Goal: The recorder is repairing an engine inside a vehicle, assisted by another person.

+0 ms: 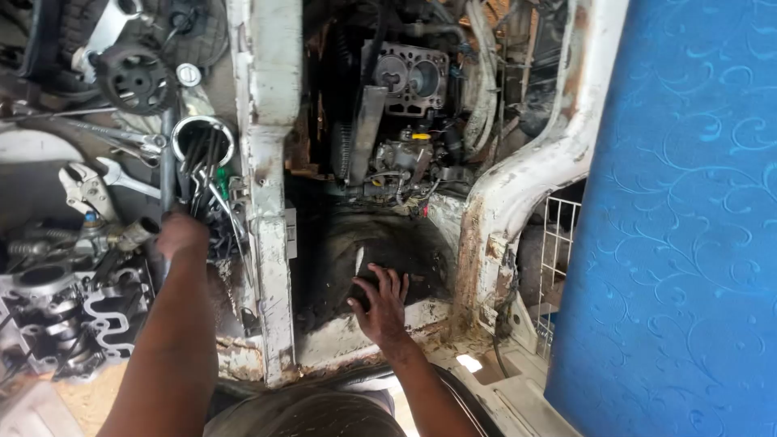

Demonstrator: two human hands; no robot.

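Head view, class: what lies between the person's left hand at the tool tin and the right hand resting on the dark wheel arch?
In the head view, a rusty white body pillar stands between the left hand and the right hand.

The engine (402, 121) sits behind the wheel arch (388, 251), where the right hand (380, 303) rests. Left of the pillar (271, 202), the left hand (180, 235) reaches a tool tin (202, 133); pliers (85, 190) and a gasket (113, 311) lie further left.

Blue panel (688, 218) with swirl pattern, white rust-stained vehicle frame (271, 162), silver wrenches (121, 178), black pulley (133, 78)
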